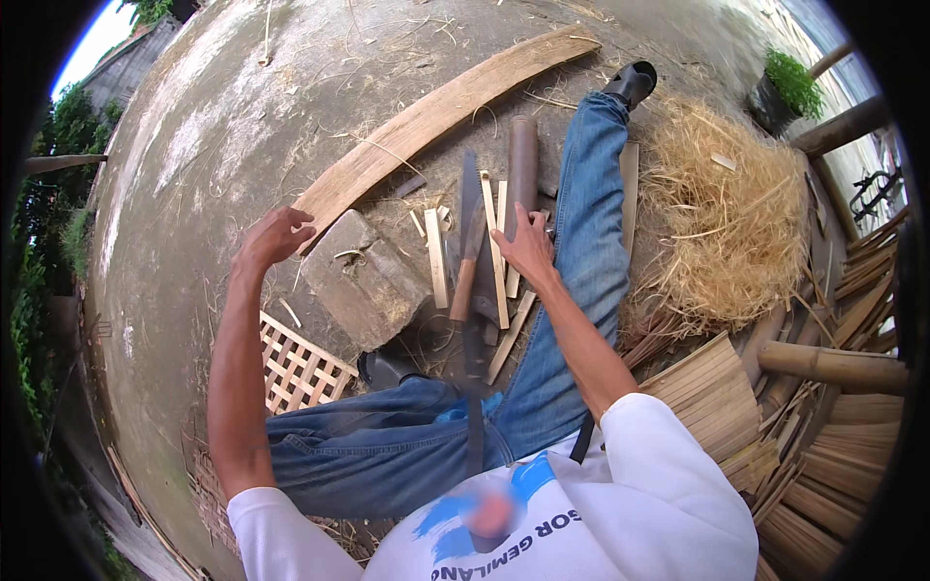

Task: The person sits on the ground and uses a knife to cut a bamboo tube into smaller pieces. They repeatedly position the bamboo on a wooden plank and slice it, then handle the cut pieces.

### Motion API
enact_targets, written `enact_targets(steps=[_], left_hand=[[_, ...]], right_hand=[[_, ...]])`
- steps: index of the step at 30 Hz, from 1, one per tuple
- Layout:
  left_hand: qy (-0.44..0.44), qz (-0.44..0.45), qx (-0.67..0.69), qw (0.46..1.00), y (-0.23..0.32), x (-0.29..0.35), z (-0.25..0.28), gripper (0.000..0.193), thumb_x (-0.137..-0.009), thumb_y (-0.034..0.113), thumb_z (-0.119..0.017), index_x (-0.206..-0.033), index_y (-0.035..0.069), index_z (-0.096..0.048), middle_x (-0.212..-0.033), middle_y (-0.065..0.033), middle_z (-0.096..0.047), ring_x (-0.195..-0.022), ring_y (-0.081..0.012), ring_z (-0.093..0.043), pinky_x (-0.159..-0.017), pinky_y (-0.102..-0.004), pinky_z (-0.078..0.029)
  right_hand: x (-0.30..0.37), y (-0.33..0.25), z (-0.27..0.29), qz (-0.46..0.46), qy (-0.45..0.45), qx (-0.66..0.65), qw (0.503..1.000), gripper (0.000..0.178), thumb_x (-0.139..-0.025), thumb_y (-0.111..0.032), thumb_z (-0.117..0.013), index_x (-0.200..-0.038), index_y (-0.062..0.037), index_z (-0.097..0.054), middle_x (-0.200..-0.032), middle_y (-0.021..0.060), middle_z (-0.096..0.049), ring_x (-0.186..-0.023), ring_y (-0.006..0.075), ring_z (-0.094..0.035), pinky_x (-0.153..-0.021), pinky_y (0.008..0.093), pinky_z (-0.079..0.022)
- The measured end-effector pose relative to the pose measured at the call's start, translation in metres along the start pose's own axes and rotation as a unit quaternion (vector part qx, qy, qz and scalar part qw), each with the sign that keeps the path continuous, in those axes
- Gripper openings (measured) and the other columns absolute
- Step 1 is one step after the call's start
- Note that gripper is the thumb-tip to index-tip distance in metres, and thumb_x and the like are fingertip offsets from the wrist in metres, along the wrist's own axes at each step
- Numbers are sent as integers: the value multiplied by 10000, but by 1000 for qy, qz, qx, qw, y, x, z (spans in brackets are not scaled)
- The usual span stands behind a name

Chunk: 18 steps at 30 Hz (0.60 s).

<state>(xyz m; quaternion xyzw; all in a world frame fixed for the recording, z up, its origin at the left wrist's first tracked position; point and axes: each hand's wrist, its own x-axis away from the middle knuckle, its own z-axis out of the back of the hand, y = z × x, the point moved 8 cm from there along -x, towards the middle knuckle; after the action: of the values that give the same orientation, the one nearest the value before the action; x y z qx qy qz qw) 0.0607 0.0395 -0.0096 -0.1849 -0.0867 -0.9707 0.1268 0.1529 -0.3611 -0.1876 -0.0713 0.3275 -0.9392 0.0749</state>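
Note:
My left hand (277, 236) is at the near end of a long wooden plank (436, 118), its fingers loosely bent and apart. Whether they touch the wood I cannot tell. Between my legs, my right hand (529, 246) reaches over thin pale wood strips (493, 228) with its fingers spread, near a dark brown cylinder (523, 155). Left of that hand lie a wooden-handled blade (463, 290), a long dark metal blade (470, 179) and a short pale slat (436, 259). A rough stone block (360, 276) sits just below my left hand.
A woven lattice panel (308, 363) lies by my bent left leg. Right of my outstretched leg are a heap of straw-like shavings (727, 213), stacked flat slats (712, 397) and a bamboo pole (823, 365). A potted plant (790, 87) stands at far right.

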Motion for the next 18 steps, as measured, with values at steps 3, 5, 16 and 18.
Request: enact_targets(steps=[3,5,16,18], left_hand=[[77,41,169,982,30,-18,-70,433,-977,368,-650,-1281,66,-709,-1183,-218,-733,-1104,-349,-706,-968,-433,-535],[92,14,338,937,85,-20,-130,447,-986,383,-633,-1259,40,-720,-1158,-201,-749,-1084,-330,-719,-967,-408,-531],[-37,-25,457,888,168,9,-207,502,-963,416,-670,-1273,23,-711,-1113,-220,-754,-1054,-298,-722,-948,-410,-537],[-39,1,525,850,175,7,-197,569,-970,480,-665,-1314,29,-692,-1115,-216,-749,-1049,-280,-714,-938,-419,-541]], right_hand=[[8,16,-47,-70,-45,36,996,1006,-874,-299,-757,-1651,-230,-122,-1414,356,-393,-1145,523,-577,-1001,513,-492],[5,39,-49,-77,-75,-6,994,1083,-868,-286,-759,-1660,-247,-21,-1465,396,-327,-1215,577,-527,-1014,528,-483],[-5,39,-14,-170,-124,-805,555,564,-947,-334,-721,-1299,66,-534,-1165,187,-669,-1076,298,-675,-993,440,-558],[2,35,-9,-158,-135,-799,564,611,-952,-348,-719,-1320,95,-518,-1192,195,-659,-1104,298,-664,-1017,436,-545]])
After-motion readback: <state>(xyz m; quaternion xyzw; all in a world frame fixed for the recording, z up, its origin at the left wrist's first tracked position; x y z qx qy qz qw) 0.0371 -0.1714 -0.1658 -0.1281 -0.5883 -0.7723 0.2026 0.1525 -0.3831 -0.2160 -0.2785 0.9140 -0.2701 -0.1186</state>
